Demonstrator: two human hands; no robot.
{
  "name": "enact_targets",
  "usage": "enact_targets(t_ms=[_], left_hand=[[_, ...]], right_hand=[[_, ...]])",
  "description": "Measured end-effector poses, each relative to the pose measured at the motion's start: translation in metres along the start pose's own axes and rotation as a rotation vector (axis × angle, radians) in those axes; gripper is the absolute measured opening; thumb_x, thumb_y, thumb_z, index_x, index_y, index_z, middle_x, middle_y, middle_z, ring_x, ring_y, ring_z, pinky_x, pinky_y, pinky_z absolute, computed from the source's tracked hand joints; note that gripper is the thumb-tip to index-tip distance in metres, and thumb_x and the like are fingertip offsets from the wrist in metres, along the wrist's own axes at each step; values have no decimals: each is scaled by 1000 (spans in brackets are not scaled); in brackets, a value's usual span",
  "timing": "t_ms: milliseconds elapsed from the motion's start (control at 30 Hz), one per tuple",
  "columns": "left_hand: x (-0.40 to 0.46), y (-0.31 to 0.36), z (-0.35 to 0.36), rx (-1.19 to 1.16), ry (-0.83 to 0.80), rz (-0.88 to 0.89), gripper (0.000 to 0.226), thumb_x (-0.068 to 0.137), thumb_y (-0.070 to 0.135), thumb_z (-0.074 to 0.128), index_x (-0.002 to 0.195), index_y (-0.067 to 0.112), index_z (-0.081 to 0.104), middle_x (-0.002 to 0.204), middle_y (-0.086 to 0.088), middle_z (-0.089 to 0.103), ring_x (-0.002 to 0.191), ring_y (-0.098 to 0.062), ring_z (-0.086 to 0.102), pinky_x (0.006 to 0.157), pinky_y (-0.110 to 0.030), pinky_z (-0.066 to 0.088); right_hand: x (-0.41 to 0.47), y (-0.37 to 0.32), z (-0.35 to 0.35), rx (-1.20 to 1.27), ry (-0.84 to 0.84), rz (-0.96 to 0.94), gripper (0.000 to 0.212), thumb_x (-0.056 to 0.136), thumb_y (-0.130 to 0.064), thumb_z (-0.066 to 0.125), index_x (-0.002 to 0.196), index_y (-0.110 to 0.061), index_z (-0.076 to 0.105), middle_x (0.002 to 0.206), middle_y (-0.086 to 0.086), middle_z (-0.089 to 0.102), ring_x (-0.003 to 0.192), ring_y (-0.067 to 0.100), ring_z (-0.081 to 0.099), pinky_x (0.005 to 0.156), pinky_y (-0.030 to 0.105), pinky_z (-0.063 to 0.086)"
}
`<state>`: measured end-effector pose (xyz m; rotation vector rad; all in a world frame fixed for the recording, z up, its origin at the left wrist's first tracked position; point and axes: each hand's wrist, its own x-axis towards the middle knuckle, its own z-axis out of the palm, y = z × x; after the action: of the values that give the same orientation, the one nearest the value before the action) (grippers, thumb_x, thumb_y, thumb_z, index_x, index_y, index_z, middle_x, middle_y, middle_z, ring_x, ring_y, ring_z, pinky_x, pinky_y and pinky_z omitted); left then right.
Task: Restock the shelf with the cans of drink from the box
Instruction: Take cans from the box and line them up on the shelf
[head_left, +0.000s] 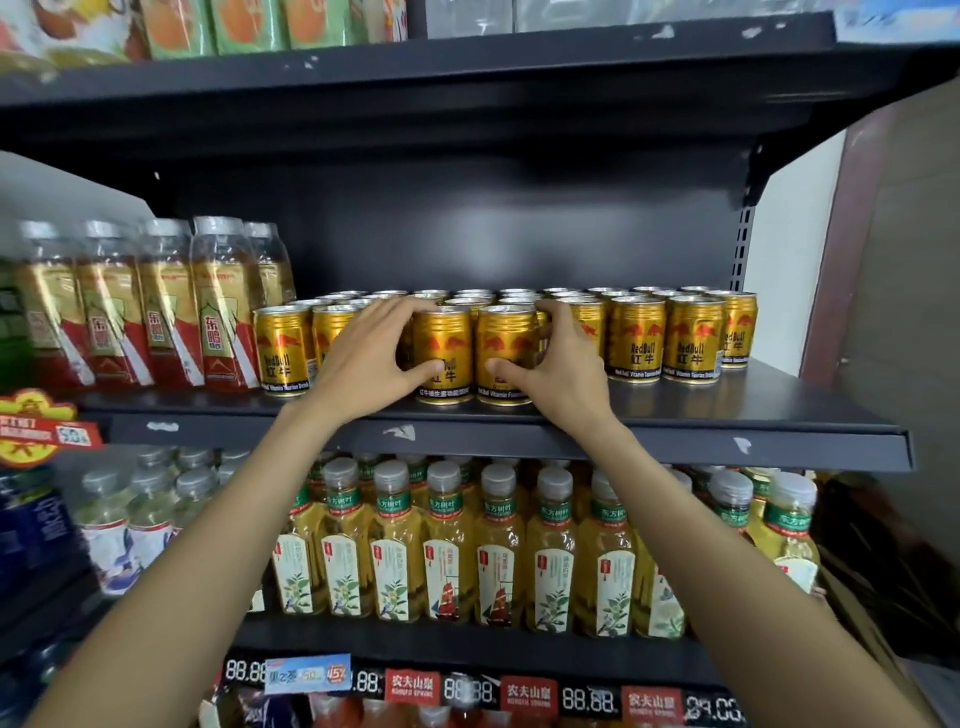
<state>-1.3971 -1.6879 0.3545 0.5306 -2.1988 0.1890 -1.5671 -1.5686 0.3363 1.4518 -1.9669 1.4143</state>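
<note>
Head view: both hands grip a gold can each, left hand (371, 353) on one can (444, 353), right hand (558, 358) on its neighbour (505, 353), side by side at the shelf (779, 410) front, probably squaring the row.

The gold cans (637, 338) along the middle shelf's (675, 415) front edge say "RedBull" with 红牛 under it, plus tiny "Vitamin" print at the bottom. Bottles (221, 322) at that shelf's left end read 东鹏. Tea bottles (447, 540) one shelf down say 东方树叶 on the green neck band. Lower rail: digital tags (587, 699) showing 88.88, red 农夫山泉 cards (528, 693), and a sticker (307, 674) that looks like 45%, bit blurry.
</note>
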Motion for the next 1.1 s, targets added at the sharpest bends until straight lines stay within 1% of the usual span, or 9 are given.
enact_targets(t_ms=[100, 167, 233, 367, 467, 600, 767, 967, 1100], left_hand=[[-8, -10, -2, -91, 18, -27, 55, 81, 26, 69, 130, 22, 44, 138, 0, 45, 130, -20, 38, 105, -42, 36], [-12, -11, 3, -30, 87, -1, 60, 80, 34, 70, 132, 21, 44, 139, -2, 45, 133, -20, 34, 113, -48, 26], [-12, -9, 10, 105, 120, 20, 72, 75, 50, 70, 134, 18, 43, 139, -4, 46, 133, -22, 35, 118, -44, 11], [-7, -10, 9, 137, 113, -19, 78, 71, 58, 69, 133, 18, 43, 135, -4, 50, 131, -21, 40, 117, -36, 1], [-8, -20, 5, 144, 108, -17, 75, 72, 56, 69, 132, 19, 43, 135, -3, 51, 130, -21, 42, 119, -39, 0], [-12, -34, 2, 49, 76, -36, 74, 74, 52, 71, 133, 19, 42, 139, -4, 47, 135, -21, 34, 118, -40, -1], [-13, -51, 4, 135, 58, 50, 82, 72, 72, 51, 138, 26, 36, 148, 4, 36, 143, -9, 13, 117, -41, -8], [-13, -50, 7, 142, 97, 41, 81, 71, 74, 48, 137, 28, 37, 143, 2, 43, 137, -15, 30, 117, -41, 0], [-13, -49, 6, 150, 93, 40, 84, 72, 75, 50, 139, 27, 35, 144, 1, 42, 138, -16, 29, 117, -45, -2]], right_hand=[[1, -10, 11, -39, -11, -20, 83, 72, -51, 72, 135, -17, 30, 128, 9, 51, 103, 28, 59, 82, 44, 53], [0, -12, 16, -46, -63, -40, 83, 75, -49, 70, 137, -15, 27, 135, 10, 46, 110, 29, 57, 86, 45, 51], [1, -11, 17, 7, -132, -50, 83, 78, -45, 69, 140, -16, 22, 138, 11, 44, 116, 28, 53, 90, 45, 49], [1, -6, 11, 76, -179, -26, 82, 79, -39, 70, 141, -22, 20, 110, 9, 59, 91, 18, 55, 80, 38, 51], [-1, -10, 16, 45, -117, -39, 79, 78, -40, 71, 139, -21, 24, 97, 5, 60, 85, 20, 59, 77, 41, 54], [-2, -18, 27, -21, -75, -43, 78, 80, -39, 70, 139, -17, 24, 106, 9, 63, 92, 25, 63, 78, 41, 54], [2, -26, 39, -44, -94, -48, 80, 80, -39, 69, 140, -15, 22, 110, 10, 62, 97, 29, 63, 82, 43, 52], [4, -28, 41, -91, -102, -50, 79, 81, -38, 68, 140, -13, 22, 121, 12, 58, 107, 31, 60, 84, 41, 48], [4, -27, 38, -71, -142, -51, 83, 81, -38, 68, 143, -13, 19, 125, 13, 56, 110, 31, 58, 87, 42, 47]])
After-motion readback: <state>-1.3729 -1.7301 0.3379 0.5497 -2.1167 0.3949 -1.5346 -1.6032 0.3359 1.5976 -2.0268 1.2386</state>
